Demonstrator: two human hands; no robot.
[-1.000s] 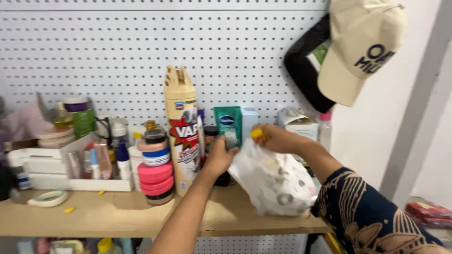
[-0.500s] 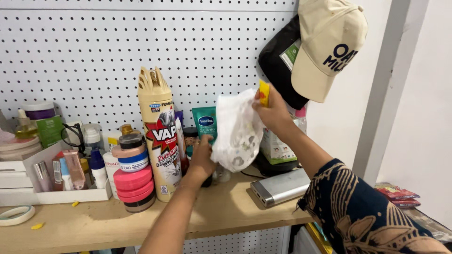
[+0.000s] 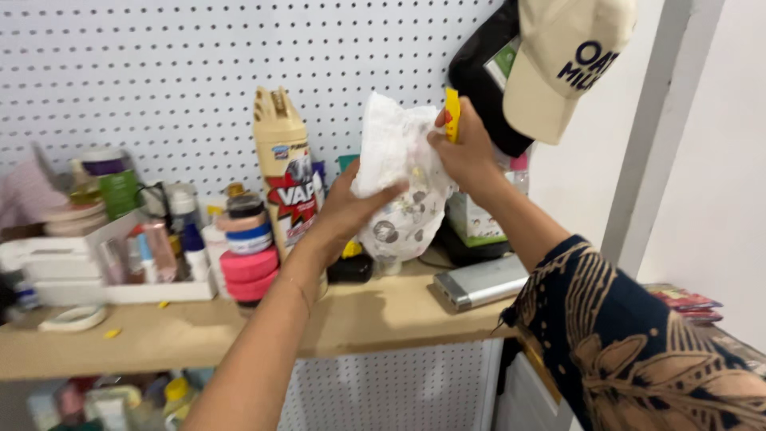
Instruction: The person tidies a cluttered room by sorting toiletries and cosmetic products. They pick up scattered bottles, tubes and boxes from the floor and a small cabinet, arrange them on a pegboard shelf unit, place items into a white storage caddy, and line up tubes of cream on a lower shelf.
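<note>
Gripping crinkly white patterned bag [image 3: 403, 187]: left hand [image 3: 351, 209] fingers clasped, right hand [image 3: 465, 152] pinching top

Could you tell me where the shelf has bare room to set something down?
Bare wood lies along the shelf front, between the tape roll and the silver box. The back is crowded: white organizer, pink stacked jars, spray can.

Home storage corner: white pegboard wall [image 3: 159, 72], wooden shelf [image 3: 383, 315] crowded with cosmetics, insect spray can [image 3: 286, 172], cap [image 3: 562, 60] hung up.
</note>
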